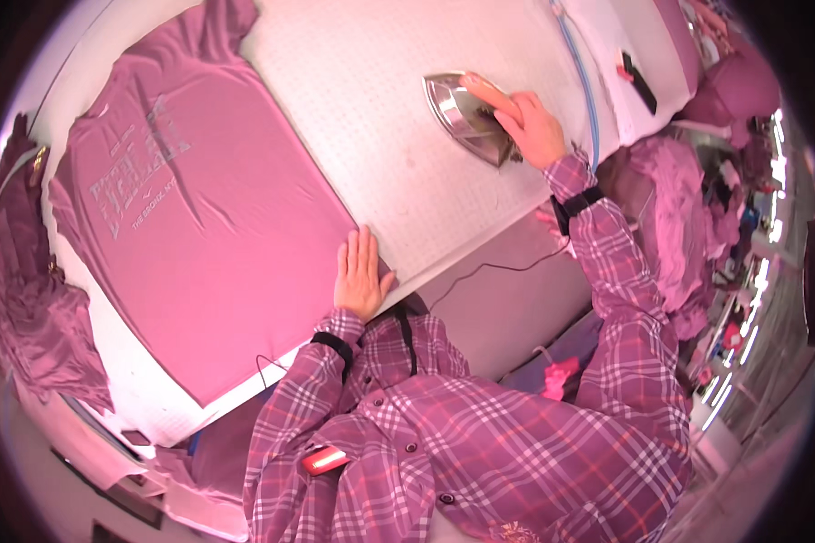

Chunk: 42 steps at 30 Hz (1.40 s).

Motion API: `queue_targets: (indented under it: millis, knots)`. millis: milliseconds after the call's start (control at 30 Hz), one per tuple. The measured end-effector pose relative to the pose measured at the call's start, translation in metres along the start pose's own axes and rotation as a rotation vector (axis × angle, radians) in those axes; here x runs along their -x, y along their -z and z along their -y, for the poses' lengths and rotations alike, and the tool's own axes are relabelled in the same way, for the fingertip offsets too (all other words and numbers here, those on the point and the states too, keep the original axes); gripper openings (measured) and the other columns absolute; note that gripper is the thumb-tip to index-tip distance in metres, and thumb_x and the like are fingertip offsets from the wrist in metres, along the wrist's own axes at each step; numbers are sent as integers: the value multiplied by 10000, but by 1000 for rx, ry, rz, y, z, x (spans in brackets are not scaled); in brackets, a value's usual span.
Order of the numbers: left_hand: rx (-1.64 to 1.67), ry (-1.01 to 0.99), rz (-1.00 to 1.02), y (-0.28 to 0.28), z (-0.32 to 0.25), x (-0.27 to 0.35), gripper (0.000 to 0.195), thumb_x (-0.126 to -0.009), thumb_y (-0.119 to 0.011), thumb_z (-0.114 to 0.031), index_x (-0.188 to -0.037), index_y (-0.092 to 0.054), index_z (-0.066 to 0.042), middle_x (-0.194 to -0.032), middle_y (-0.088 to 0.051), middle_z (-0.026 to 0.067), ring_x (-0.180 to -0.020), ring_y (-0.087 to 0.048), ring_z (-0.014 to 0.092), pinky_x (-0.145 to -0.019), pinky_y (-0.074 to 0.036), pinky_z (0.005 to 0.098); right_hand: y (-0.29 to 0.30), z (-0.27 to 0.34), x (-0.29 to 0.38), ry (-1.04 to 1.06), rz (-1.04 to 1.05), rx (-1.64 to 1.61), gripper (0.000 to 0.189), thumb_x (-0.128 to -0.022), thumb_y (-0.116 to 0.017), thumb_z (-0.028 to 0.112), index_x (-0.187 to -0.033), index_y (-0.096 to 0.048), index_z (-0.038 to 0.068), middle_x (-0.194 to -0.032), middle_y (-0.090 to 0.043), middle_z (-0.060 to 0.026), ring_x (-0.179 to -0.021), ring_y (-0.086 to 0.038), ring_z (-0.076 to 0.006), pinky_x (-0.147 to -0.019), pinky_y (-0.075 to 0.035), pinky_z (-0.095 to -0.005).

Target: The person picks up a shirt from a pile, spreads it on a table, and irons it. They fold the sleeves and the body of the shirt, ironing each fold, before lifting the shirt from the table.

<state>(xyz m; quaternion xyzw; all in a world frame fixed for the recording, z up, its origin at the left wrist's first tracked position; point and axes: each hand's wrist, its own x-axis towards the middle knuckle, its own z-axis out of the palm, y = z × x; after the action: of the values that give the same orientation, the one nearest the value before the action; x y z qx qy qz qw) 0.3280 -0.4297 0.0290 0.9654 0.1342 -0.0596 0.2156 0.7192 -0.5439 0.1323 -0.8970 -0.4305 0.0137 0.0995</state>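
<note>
A T-shirt (258, 285) with a printed chest lies spread on the pale padded ironing table (353, 102), its neck end toward the far left. Small creases run across its middle, beside the print. My left hand (360, 275) rests flat on the shirt's near right edge, fingers extended and holding nothing. Over to the right, my right hand (536, 132) grips the handle of a steam iron (462, 112). The iron has a shiny metal body and sits on the table cover, apart from the shirt.
A blue hose (584, 75) runs along the table's right side, near a dark object (638, 81) on white cloth. Garments (672, 203) are heaped at the right, and dark clothing (34, 292) hangs over the left edge. A thin cord (496, 266) trails toward my right wrist.
</note>
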Motion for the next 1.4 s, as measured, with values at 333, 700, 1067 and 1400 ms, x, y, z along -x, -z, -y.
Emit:
queue_targets:
  millis: [333, 700, 1067, 1400]
  knots:
    - [-18, -162, 26, -40, -16, 22, 807, -936, -506, -505, -1511, -268, 9, -1611, -173, 169, -1497, -125, 346, -1210, -109, 459, -1, 166, -43, 245, 250, -369, 397, -914, -621, 367, -1027, -575, -11, -800, -635, -222, -704, -633, -405, -624, -473, -453]
    - [39, -322, 12, -46, 7, 48, 622, -924, -559, -395, -1428, -449, -47, -1573, -289, 141, -1463, -251, 298, -1190, -202, 434, -84, 272, -41, 595, 683, -385, 266, -834, -650, 323, -917, -627, 71, -808, -676, -129, -737, -669, -314, -616, -527, -431]
    - [350, -60, -301, 115, 166, 20, 87, -793, -572, 30, -848, -620, -17, -880, -649, 156, -777, -647, 350, -685, -520, 413, -38, 196, 190, 487, 830, -309, 338, -790, -724, 269, -996, -544, 71, -936, -604, -98, -769, -655, -317, -633, -530, -436]
    - [-276, -240, -203, 187, 274, -278, 291, -879, -509, 3, -1139, -601, -92, -1306, -563, 91, -937, -629, 345, -830, -529, 398, -70, 273, 143, -275, 405, -357, 324, -861, -679, 290, -1013, -501, 67, -933, -621, -158, -751, -643, -363, -628, -521, -466]
